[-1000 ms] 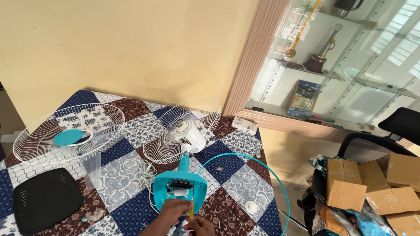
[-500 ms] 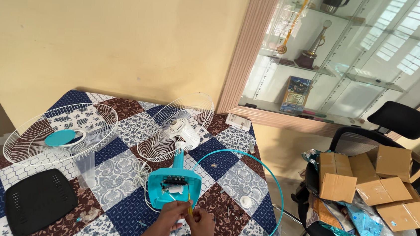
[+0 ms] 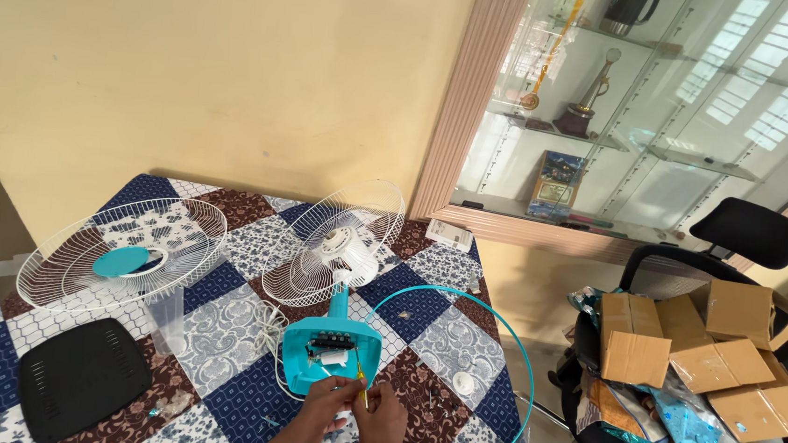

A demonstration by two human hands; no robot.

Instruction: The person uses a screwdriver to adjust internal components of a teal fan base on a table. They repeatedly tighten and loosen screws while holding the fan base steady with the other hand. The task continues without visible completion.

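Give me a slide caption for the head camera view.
Both hands, left hand and right hand, hold a yellow-handled screwdriver at the opened turquoise plastic fan base on a patchwork tablecloth.

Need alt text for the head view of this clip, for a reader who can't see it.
Two hands, left hand and right hand, work a yellow-handled screwdriver at the open turquoise fan base on a patchwork-covered table. A white rear fan guard, a front guard and a black panel lie around it.

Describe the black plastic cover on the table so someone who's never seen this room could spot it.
Start at the patchwork-covered table against the yellow wall. At its near left corner, below the round white fan grille with the teal centre, lies the black cover. It is the only black, flat, rounded-square piece there, with vent slots.
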